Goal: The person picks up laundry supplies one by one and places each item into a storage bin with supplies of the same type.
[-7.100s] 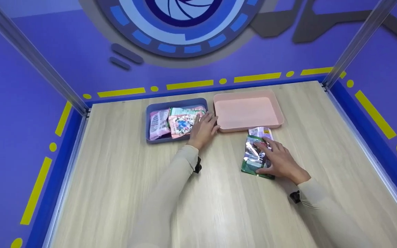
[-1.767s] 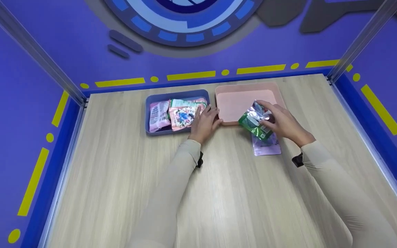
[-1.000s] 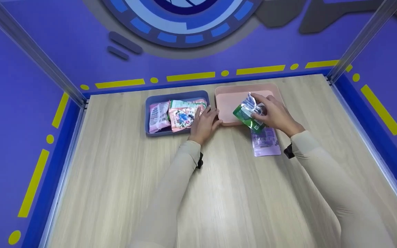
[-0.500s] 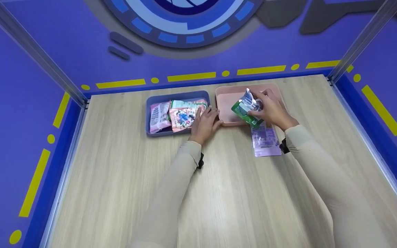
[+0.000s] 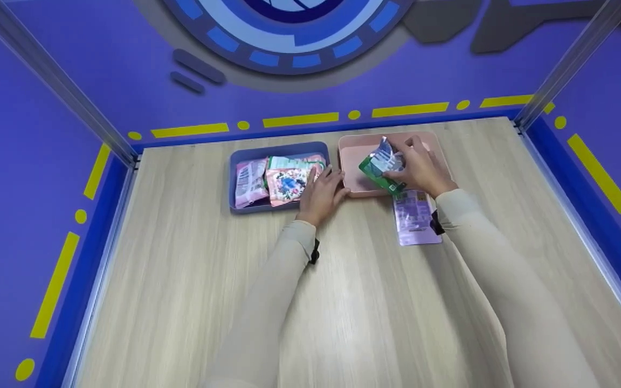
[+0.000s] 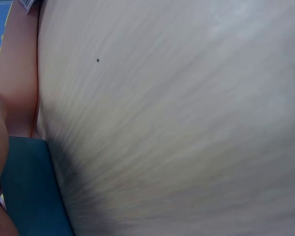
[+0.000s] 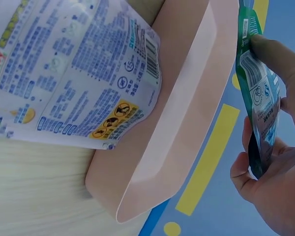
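Observation:
My right hand (image 5: 421,168) pinches a green and silver pouch (image 5: 378,173) above the pink tray (image 5: 353,141). In the right wrist view the green pouch (image 7: 258,93) is seen edge-on, gripped between thumb and fingers. A lilac pouch (image 5: 415,226) printed with small text lies at the tray's front, its top end leaning on the front wall. My left hand (image 5: 318,196) rests with its fingers spread over the right end of the blue tray (image 5: 233,178), thumb reaching to the pink tray's corner. Inside the blue tray are a pink pouch (image 5: 249,183) and a floral-patterned pouch (image 5: 286,184).
Both trays stand side by side at the back of a wooden table (image 5: 343,302). Blue-purple panels (image 5: 289,91) with yellow markings enclose the back and sides, joined by metal corner posts (image 5: 564,70).
Earlier, the green pouch lay on the table over the lilac one. My right hand has lifted it and moved it left and back over the pink tray, uncovering the lilac pouch; my left hand barely moved.

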### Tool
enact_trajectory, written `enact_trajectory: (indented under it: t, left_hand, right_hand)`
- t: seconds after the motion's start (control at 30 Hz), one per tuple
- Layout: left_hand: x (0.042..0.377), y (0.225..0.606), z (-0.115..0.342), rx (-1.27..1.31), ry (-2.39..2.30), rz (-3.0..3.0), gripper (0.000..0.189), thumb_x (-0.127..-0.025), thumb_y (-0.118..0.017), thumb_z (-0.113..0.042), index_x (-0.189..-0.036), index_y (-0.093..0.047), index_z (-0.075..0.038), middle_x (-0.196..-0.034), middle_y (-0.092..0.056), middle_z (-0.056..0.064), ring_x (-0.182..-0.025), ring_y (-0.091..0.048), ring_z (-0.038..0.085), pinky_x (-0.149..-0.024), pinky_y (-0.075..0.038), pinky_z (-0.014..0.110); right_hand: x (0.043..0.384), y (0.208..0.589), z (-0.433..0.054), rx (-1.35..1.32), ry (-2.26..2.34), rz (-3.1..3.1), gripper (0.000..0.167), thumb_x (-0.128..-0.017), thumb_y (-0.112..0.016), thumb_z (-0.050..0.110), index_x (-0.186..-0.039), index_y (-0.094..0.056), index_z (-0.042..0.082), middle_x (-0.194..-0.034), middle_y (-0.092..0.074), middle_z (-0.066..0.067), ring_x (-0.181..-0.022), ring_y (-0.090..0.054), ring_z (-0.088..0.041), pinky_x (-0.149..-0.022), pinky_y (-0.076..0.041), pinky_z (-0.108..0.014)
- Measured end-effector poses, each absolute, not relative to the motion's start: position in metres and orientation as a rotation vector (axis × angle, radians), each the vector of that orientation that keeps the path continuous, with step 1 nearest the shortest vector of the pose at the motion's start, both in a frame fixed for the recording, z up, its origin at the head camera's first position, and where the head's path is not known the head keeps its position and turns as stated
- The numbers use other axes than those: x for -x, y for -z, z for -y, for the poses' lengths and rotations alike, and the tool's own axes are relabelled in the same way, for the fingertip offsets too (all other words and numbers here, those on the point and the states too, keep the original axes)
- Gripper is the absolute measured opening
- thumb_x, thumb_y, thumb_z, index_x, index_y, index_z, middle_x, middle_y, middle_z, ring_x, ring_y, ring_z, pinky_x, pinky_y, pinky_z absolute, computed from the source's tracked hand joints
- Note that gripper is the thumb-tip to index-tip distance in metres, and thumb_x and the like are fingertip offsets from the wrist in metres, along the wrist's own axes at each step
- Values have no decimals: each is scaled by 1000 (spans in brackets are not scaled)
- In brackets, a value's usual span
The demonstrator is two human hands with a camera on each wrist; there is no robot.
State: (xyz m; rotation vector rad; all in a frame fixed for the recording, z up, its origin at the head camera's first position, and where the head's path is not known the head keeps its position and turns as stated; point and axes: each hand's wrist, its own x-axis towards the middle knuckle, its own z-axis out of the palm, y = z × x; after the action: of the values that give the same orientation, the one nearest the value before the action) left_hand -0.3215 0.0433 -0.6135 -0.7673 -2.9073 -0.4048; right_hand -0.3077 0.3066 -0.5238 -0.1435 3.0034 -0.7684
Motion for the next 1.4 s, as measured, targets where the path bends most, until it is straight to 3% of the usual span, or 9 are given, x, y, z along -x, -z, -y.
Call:
enact_trajectory:
  t: [0.17,0.63,1.03,1.4]
  left_hand:
    - [320,613,-42,764,401,2916,53,-105,-51,-50,-148,-56,-18,-152,-55,-2,-149,-38,22,-127,-11,48]
    - [320,615,-40,752,430,2896,52,-103,-56,-49,-145,-59,-17,-150,-56,-2,-148,-41,22,-127,-11,47]
    - [321,614,-41,742,397,2915,53,-104,-53,-51,-147,-57,-19,-153,-53,-2,-149,-38,22,-128,-9,46]
    - [321,615,-43,749,444,2891,53,-104,-54,-50,-145,-59,-18,-152,-55,-2,-148,-40,22,-128,-10,47]
  right_hand:
    - [313,527,-301,123,781,-2980,92,-88,-82,38,-160,-26,49,-137,-40,-13,-111,-52,-34,-94,-56,-55]
    - [332,544,-289,168,873,-2976,86,-88,-83,29,-160,-36,26,-133,-40,-20,-109,-56,-38,-98,-52,-57]
    - [346,552,-277,62,850,-2929,89,-90,-82,29,-162,-30,33,-136,-38,-21,-115,-52,-37,-103,-49,-60]
    - [355,560,-274,-5,820,-2886,90,-91,-81,26,-163,-27,31,-143,-37,-21,-120,-51,-38,-108,-44,-63]
